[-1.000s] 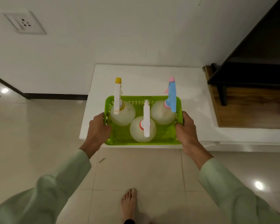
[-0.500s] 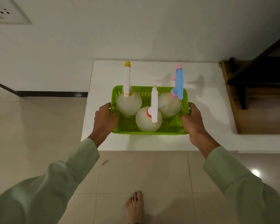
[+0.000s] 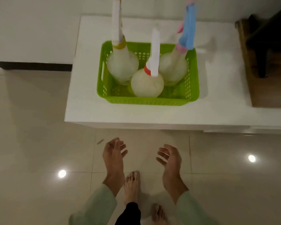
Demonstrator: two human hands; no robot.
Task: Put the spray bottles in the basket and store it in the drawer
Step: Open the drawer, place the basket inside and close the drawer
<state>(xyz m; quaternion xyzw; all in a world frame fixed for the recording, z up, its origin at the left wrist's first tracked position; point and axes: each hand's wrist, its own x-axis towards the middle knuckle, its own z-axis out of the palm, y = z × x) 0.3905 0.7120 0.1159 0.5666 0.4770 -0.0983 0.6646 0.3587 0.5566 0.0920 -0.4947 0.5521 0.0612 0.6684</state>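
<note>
From the head camera, one green basket (image 3: pixel 152 100) sits on the white table (image 3: pixel 217 98), near its front edge and well clear of both hands. Three spray bottles stand upright inside it, their round cloudy bodies packed close together. The yellow-topped bottle (image 3: pixel 122 65) is at the back left, its white sprayer head rising past the top of the picture. The blue-topped bottle (image 3: pixel 173 69) is at the back right, with a blue and pink sprayer head. The red-collared bottle (image 3: pixel 147 84) stands at the front middle, touching or nearly touching the other two, with a plain white sprayer head. The basket has perforated walls and one handle slot visible on its left side. Below the table, over the pale tiled floor (image 3: pixel 39 127), two hands hang free. The left hand (image 3: pixel 114 154) is spread and empty, fingers loosely curled and apart. The right hand (image 3: pixel 169 155) is likewise spread and empty, palm turned inward toward the left one. Both come out of pale green sleeves (image 3: pixel 97 207). Two bare feet show between and below the hands: one foot (image 3: pixel 131 184) forward, with a black trouser cuff over it, and the other foot (image 3: pixel 158 214) at the bottom edge. To the right of the table stands a wooden shelf (image 3: pixel 266 88) with one dark chair leg (image 3: pixel 263 59) on it.
</note>
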